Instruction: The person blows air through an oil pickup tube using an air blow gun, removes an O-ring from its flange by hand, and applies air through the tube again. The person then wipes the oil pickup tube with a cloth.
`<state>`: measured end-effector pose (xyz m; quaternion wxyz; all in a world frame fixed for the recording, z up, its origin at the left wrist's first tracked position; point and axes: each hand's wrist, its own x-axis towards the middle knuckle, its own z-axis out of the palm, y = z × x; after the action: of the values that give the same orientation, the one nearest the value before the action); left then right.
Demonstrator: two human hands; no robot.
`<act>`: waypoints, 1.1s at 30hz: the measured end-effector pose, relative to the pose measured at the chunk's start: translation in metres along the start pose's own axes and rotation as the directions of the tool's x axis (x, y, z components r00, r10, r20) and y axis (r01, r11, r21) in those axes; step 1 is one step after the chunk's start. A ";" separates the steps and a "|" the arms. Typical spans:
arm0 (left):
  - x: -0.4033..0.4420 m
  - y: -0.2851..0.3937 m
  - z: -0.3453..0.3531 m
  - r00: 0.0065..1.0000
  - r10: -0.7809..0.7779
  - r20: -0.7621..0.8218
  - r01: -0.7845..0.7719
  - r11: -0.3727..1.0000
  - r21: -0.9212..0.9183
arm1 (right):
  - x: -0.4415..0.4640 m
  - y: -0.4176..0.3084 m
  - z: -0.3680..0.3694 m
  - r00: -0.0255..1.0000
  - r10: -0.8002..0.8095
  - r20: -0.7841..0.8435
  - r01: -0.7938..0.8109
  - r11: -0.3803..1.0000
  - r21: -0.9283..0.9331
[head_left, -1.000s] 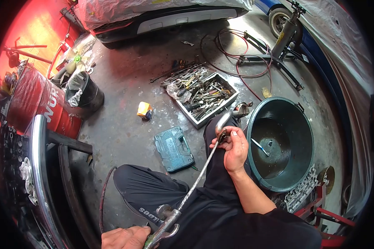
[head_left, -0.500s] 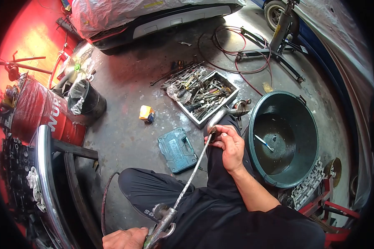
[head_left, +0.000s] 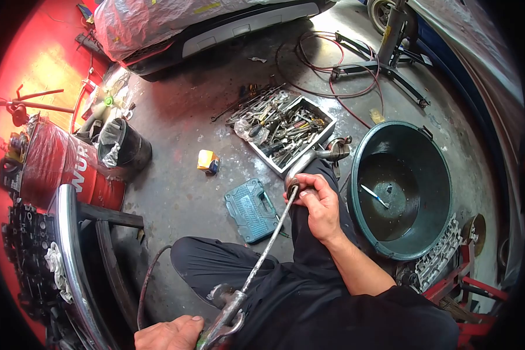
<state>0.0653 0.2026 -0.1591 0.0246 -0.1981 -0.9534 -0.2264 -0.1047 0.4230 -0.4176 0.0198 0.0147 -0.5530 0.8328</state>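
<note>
Since one second ago, the one bent, shiny metal pipe (head_left: 302,164) and the right hand (head_left: 319,209) have shifted toward nine o'clock, away from the tub, while the head camera has turned slightly.

Head view, with twelve at the top: two hands show. Just off centre toward two o'clock, the right hand pinches the pipe's near end between thumb and fingers. At seven, the left hand (head_left: 170,335) grasps the one silver-grey metal tool (head_left: 224,318) near the bottom edge, thumb against it, most fingers hidden. From the tool, one long, thin, whitish metal rod (head_left: 268,251) runs toward one o'clock and meets the pipe's mouth; how far inside its tip sits I cannot tell.

At three stands one large, round, dark green plastic tub (head_left: 447,175) holding murky liquid and one slim white-and-blue stick (head_left: 374,196). Toward one, one pale-rimmed rectangular tray (head_left: 326,132) bears wrenches too many to count, with more spilling past its ten o'clock side. Near six, just below centre, lies one teal plastic case (head_left: 252,211); toward half past nine, one small yellow-orange, white and blue cardboard box (head_left: 208,161), and beyond it one black bin (head_left: 135,153).
</note>
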 end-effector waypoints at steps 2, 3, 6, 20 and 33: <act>0.002 0.005 -0.012 0.999 -0.013 0.053 0.009 0.997 0.077 | 0.002 0.001 0.000 1.000 -0.017 0.006 0.017 1.000 -0.022; 0.001 0.006 -0.018 0.998 -0.006 0.062 -0.001 0.994 0.106 | 0.004 0.002 0.001 0.998 -0.030 0.048 0.032 0.999 -0.041; 0.005 0.015 -0.032 0.991 -0.061 0.117 0.042 0.987 0.155 | 0.006 0.000 0.009 0.994 0.007 0.105 -0.007 1.000 0.002; -0.002 0.034 0.019 0.981 -0.139 0.133 0.098 0.957 0.274 | 0.027 0.038 0.040 0.921 0.350 0.170 -0.384 0.889 0.249; 0.009 0.037 0.021 0.976 -0.171 0.132 0.121 0.940 0.320 | 0.022 0.047 0.046 0.923 0.324 0.208 -0.363 0.913 0.188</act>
<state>0.0720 0.2452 -0.1613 -0.0372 -0.1377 -0.9881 -0.0585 -0.1289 0.3627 -0.4417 -0.1771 -0.0091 -0.4496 0.8755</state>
